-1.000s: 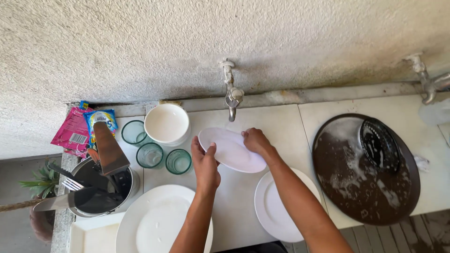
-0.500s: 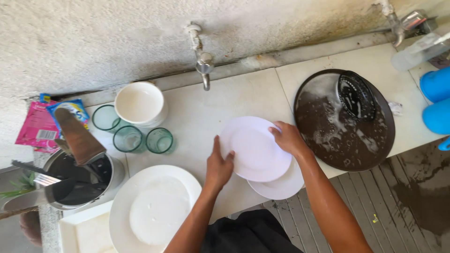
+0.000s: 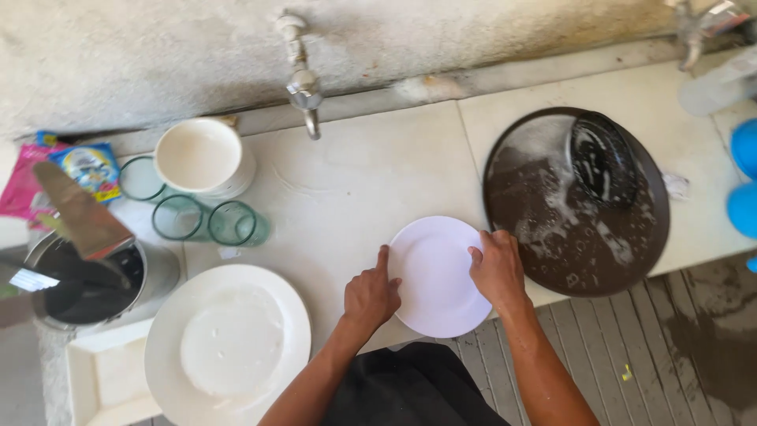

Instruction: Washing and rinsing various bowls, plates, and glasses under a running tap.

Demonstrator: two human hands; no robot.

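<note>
Left hand: the left hand (image 3: pixel 371 296) grips the left rim of the small white plate (image 3: pixel 438 276), thumb laid on the upper face, the other fingers curled at the edge; knuckles face up.
Left arm: the forearm rises from the near edge of the scene, angled up and to the right, wrist straight.
Right hand: the right hand (image 3: pixel 497 268) holds the plate's right rim, fingers bent over the top of the edge, thumb side toward the plate's centre.
Right arm: the forearm comes up from the near right, slanting left toward the plate.
Small white plate: held between both hands, flat and face up, at the near edge of the pale counter (image 3: pixel 371 173), partly overhanging it. Whether it rests on the counter or on another plate beneath cannot be told.
Round dark tray: the tray (image 3: pixel 552 237) lies just right of the plate, wet and soapy, with a black ribbed dish (image 3: pixel 603 162) in its far part.
Tap: a metal tap (image 3: pixel 302 87) stands on the far wall, well apart from the hands.
Large white plate: the large plate (image 3: pixel 229 343) sits near left, soapy in the middle.
White bowl: the bowl (image 3: pixel 199 156) stands far left, with three green-tinted glasses (image 3: pixel 206 221) beside it.
Steel pot: the pot (image 3: pixel 83 276) at the left edge holds a spatula.
</note>
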